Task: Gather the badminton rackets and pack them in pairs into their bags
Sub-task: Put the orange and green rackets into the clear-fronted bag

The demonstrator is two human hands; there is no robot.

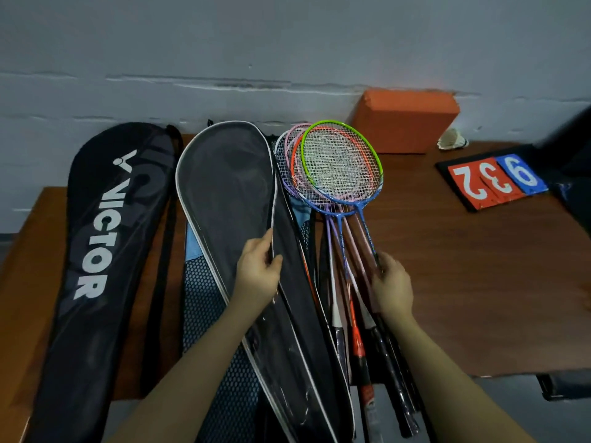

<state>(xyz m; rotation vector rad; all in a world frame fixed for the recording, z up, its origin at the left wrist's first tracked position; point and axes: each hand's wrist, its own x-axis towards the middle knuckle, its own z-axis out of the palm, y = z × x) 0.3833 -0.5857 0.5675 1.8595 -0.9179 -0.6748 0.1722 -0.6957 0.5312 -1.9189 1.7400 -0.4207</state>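
Note:
Several badminton rackets [339, 167] lie stacked on the brown table [463, 282], heads overlapping, the top one green and blue. My right hand [391, 282] grips their shafts. Left of them lies a black racket bag with white piping [224, 187], its flap open. My left hand [259, 270] holds the edge of that flap. Under it lies a blue mesh bag [204, 302]. A black VICTOR bag [105, 238] lies at the far left.
An orange block [406, 119] stands against the grey wall behind the rackets. A shuttlecock [452, 139] lies right of it. A score flip board [495, 180] showing red and blue digits sits at the right, with a dark object beyond it.

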